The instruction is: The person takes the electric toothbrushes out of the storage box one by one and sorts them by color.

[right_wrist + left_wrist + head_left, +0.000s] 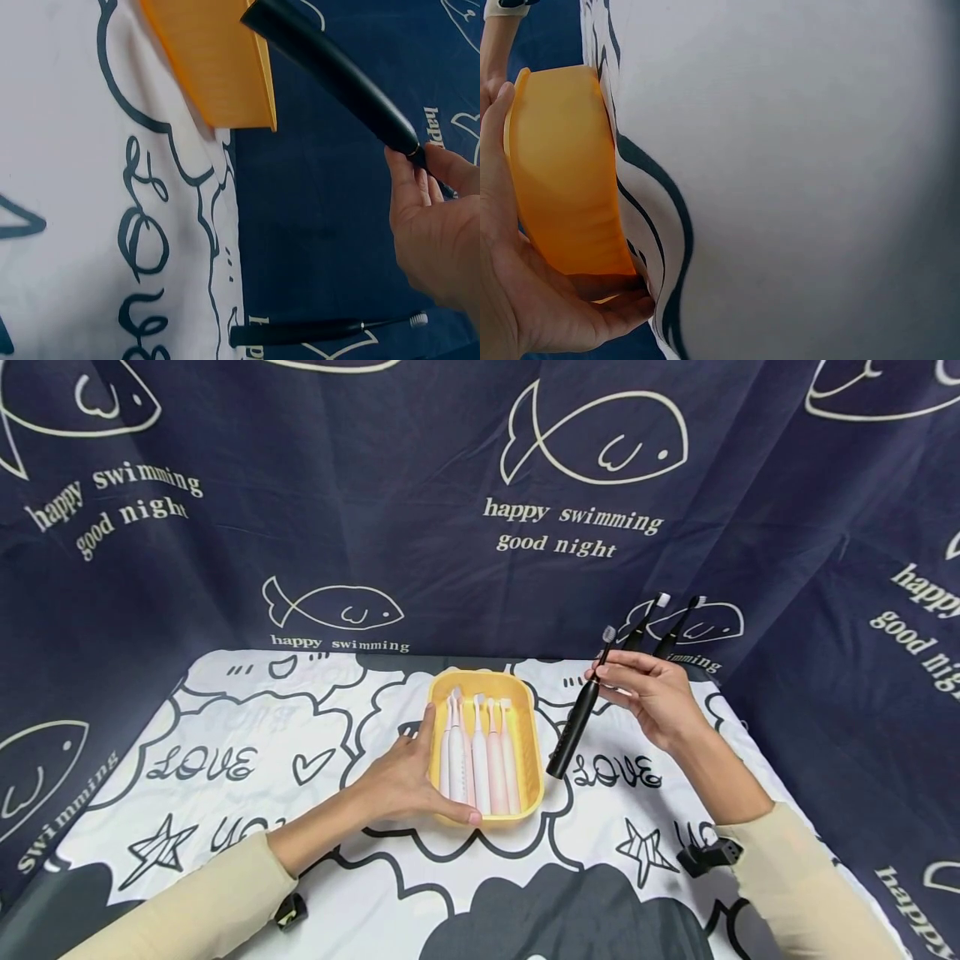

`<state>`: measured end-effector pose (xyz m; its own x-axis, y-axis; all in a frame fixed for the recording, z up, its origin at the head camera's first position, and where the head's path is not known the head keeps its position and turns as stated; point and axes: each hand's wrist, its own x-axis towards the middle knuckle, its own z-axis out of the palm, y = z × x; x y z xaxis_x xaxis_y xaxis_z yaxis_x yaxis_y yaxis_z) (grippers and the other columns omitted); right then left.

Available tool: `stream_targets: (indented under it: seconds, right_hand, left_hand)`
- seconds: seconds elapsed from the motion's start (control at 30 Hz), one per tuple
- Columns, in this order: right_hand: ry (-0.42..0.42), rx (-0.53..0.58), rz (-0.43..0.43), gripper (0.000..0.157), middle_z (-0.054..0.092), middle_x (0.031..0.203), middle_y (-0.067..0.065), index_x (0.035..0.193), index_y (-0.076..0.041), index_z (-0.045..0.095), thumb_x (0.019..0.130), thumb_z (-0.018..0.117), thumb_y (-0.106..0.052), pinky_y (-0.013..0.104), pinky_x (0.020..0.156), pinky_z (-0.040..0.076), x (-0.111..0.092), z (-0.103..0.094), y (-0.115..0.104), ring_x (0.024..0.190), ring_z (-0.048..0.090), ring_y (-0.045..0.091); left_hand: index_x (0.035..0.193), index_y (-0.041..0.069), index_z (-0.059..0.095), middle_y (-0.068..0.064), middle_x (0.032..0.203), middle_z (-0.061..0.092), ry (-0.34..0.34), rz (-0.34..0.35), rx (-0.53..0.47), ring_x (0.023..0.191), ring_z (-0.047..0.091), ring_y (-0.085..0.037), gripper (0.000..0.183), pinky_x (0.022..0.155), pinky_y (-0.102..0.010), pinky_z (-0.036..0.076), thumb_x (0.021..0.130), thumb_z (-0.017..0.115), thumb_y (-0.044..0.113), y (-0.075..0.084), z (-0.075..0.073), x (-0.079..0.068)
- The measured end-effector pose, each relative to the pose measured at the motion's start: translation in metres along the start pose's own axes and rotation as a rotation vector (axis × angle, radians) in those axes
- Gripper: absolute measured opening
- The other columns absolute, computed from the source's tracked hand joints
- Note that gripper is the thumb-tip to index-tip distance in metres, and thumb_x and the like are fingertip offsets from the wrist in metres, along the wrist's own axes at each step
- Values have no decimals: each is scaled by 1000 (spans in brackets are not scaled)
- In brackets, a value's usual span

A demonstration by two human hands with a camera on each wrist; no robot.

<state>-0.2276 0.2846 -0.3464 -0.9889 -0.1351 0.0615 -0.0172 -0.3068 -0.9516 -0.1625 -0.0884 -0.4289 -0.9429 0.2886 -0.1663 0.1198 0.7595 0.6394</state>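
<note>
My right hand [651, 693] pinches a black electric toothbrush [574, 727] near its neck, brush head up and handle slanting down to the left. The handle's lower end hangs beside a yellow basket [534, 760]. Several white and pink electric toothbrushes [480, 764] lie side by side in that basket, heads toward the back. My left hand [405, 777] holds the basket's left side, thumb along the front rim. In the left wrist view, fingers wrap the yellow wall [566, 165] close to the cloth. The right wrist view shows the black handle [337, 75] held clear of the cloth.
Two more black toothbrushes [678, 625] stand upright at the back right, partly hidden behind my right hand. A white cloth with black drawings [300, 777] covers the table. Dark blue fish-print curtains [420, 510] hang behind it and at the sides.
</note>
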Motion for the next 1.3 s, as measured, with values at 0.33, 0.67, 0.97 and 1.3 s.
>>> stream_targets:
  seconds: [0.33,0.67,0.97,1.3]
  right_hand:
    - [26,-36,-54,24,88,100,5,107,-8,82,104,71,13,29,88,68,-2,-15,-8,94,87,17]
    - [74,-60,-129,23,88,99,6,110,-6,80,102,72,15,30,84,69,-2,-32,-20,92,87,17]
    - [117,-70,-192,26,88,95,6,107,-4,80,101,71,19,27,80,68,0,-48,-24,88,87,17]
    - [177,-85,-216,30,87,90,5,104,-4,82,98,70,23,27,76,68,4,-62,-33,83,87,16]
  left_hand:
    - [182,22,-14,-24,172,47,-1,3,-7,145,54,-33,183,115,-56,53,54,102,82,0,-1,0]
    - [182,23,-12,-25,172,44,1,-6,-10,143,55,-32,182,113,-54,54,54,102,82,-1,-2,-1]
    - [182,24,-14,-24,174,44,-5,-4,-19,144,54,-32,182,115,-55,53,54,102,82,-1,-1,-1]
    - [182,24,-13,-25,172,44,-3,-6,-14,140,56,-31,182,112,-54,55,54,101,83,-2,-1,0]
